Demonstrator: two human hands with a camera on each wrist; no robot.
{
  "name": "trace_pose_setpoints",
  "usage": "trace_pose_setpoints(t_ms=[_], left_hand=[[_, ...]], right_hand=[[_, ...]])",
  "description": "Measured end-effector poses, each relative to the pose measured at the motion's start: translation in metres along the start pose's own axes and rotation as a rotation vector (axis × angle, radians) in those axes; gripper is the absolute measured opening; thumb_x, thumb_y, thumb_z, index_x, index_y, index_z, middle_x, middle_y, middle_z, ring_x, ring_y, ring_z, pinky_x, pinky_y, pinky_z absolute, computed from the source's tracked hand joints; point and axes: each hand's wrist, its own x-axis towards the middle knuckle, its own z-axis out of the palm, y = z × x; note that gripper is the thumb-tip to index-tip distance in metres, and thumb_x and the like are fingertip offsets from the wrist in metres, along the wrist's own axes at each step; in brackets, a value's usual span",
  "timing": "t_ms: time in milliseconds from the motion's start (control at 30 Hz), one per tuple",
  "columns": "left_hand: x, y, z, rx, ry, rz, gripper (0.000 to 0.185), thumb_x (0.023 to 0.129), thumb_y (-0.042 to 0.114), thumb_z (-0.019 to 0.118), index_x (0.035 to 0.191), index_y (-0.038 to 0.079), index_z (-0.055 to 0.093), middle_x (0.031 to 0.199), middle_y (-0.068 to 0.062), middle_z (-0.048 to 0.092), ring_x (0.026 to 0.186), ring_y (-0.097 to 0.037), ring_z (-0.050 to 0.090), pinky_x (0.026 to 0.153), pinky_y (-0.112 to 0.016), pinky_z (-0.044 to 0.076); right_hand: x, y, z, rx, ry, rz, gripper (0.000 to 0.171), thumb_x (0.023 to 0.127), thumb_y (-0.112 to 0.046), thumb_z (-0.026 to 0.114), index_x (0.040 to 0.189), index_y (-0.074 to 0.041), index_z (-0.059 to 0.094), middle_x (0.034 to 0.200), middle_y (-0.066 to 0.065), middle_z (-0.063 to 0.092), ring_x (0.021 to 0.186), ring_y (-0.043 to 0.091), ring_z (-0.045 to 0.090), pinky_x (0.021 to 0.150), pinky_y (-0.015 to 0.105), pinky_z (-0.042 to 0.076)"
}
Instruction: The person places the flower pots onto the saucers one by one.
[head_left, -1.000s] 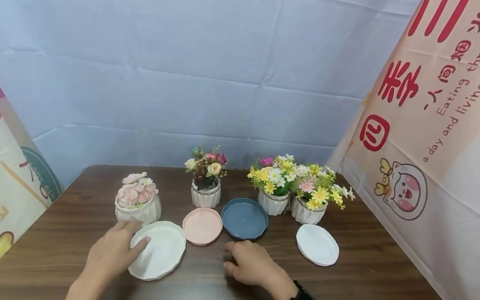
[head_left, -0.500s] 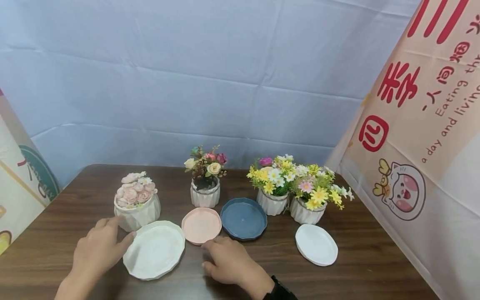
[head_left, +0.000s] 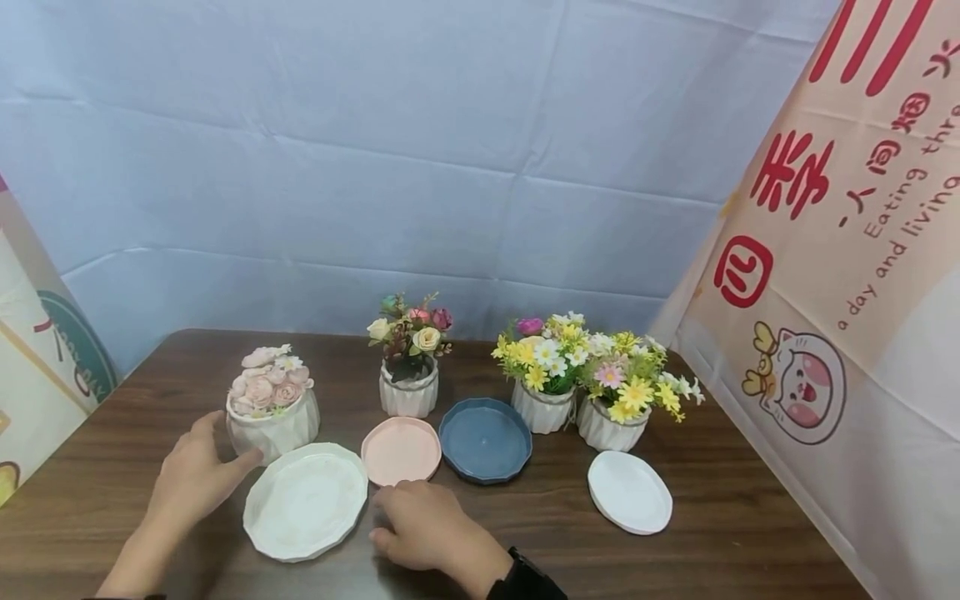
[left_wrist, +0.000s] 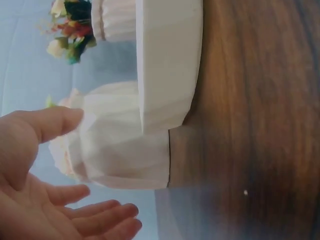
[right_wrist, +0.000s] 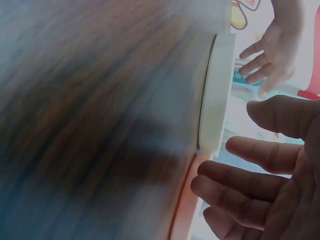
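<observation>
At the left, my left hand spreads its thumb and fingers beside the white pot of pale pink roses. The left wrist view shows a gap between that hand and the white pot; nothing is held. A large cream plate lies between my two hands. My right hand hovers just in front of the small pink plate, holding nothing. In the right wrist view its relaxed fingers are near the edges of the pink plate and cream plate.
A blue plate sits right of the pink one, and a white oval plate farther right. Behind stand a pot of mixed roses and two pots of yellow and white flowers. A cloth backdrop hangs behind the table.
My left hand has moved left, off the cream plate to the side of the rose pot. My right hand has shifted left, from before the blue plate to before the pink plate.
</observation>
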Motion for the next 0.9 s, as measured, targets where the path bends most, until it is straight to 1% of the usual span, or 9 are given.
trace_pose_setpoints(t_ms=[67,133,233,367,500,600,633,733,900], left_hand=[[0.003,-0.002,0.001,-0.026,0.005,-0.015,0.091,0.084,0.042,0.065,0.132,-0.022,0.023,0.122,-0.045,0.034,0.107,-0.06,0.037,0.081,-0.067,0.036],[0.006,-0.003,0.002,-0.042,0.026,-0.017,0.093,0.082,0.043,0.067,0.132,-0.022,0.022,0.121,-0.046,0.035,0.106,-0.059,0.037,0.081,-0.067,0.036],[0.012,-0.004,0.005,-0.056,0.041,-0.024,0.097,0.08,0.044,0.069,0.133,-0.021,0.021,0.122,-0.045,0.034,0.107,-0.058,0.037,0.082,-0.067,0.035],[0.018,-0.006,0.006,-0.069,0.038,-0.029,0.1,0.079,0.048,0.069,0.133,-0.021,0.021,0.123,-0.045,0.033,0.108,-0.057,0.036,0.083,-0.067,0.034],[0.022,-0.007,0.006,-0.084,0.027,-0.026,0.102,0.079,0.05,0.068,0.133,-0.022,0.02,0.123,-0.045,0.033,0.109,-0.058,0.035,0.084,-0.067,0.034],[0.025,-0.008,0.007,-0.109,0.01,-0.022,0.102,0.08,0.049,0.068,0.133,-0.022,0.019,0.124,-0.045,0.033,0.109,-0.058,0.036,0.085,-0.066,0.035],[0.026,-0.009,0.007,-0.121,0.0,-0.02,0.102,0.08,0.049,0.068,0.134,-0.022,0.018,0.125,-0.045,0.032,0.11,-0.058,0.036,0.085,-0.065,0.035],[0.03,-0.012,0.006,-0.159,-0.037,-0.022,0.105,0.081,0.051,0.066,0.135,-0.021,0.014,0.127,-0.044,0.03,0.111,-0.057,0.037,0.086,-0.064,0.036],[0.033,-0.014,0.006,-0.2,-0.064,-0.016,0.109,0.078,0.054,0.067,0.137,-0.02,0.012,0.126,-0.041,0.032,0.111,-0.054,0.038,0.085,-0.062,0.038]], right_hand=[[0.004,-0.003,0.002,0.023,-0.027,0.009,0.01,0.085,-0.026,0.065,0.086,-0.017,0.061,0.069,-0.01,0.049,0.063,0.006,0.046,0.048,0.025,0.037],[0.008,-0.005,0.004,0.035,-0.045,0.026,0.015,0.085,-0.025,0.065,0.076,-0.018,0.055,0.063,-0.009,0.045,0.057,0.008,0.042,0.044,0.025,0.034],[0.014,-0.009,0.006,0.056,-0.05,0.069,0.022,0.085,-0.024,0.064,0.07,-0.016,0.052,0.059,-0.007,0.044,0.052,0.009,0.041,0.042,0.024,0.033],[0.02,-0.013,0.01,0.151,0.009,0.168,0.029,0.083,-0.018,0.062,0.058,-0.013,0.049,0.051,-0.005,0.042,0.047,0.01,0.039,0.041,0.023,0.032],[0.024,-0.016,0.013,0.253,0.073,0.253,0.034,0.077,-0.011,0.06,0.047,-0.012,0.044,0.041,-0.007,0.034,0.042,0.011,0.036,0.038,0.022,0.028],[0.026,-0.019,0.014,0.27,0.085,0.294,0.037,0.074,-0.011,0.06,0.045,-0.011,0.039,0.039,-0.007,0.027,0.04,0.012,0.032,0.036,0.024,0.024],[0.026,-0.02,0.014,0.271,0.086,0.304,0.037,0.074,-0.012,0.061,0.045,-0.011,0.039,0.039,-0.007,0.027,0.04,0.012,0.032,0.036,0.024,0.025],[0.028,-0.024,0.016,0.277,0.083,0.353,0.037,0.075,-0.016,0.061,0.046,-0.01,0.04,0.041,-0.005,0.031,0.04,0.014,0.034,0.037,0.025,0.027],[0.035,-0.024,0.023,0.343,0.074,0.455,0.033,0.079,-0.017,0.058,0.049,-0.008,0.049,0.04,0.0,0.044,0.035,0.014,0.044,0.038,0.024,0.035]])
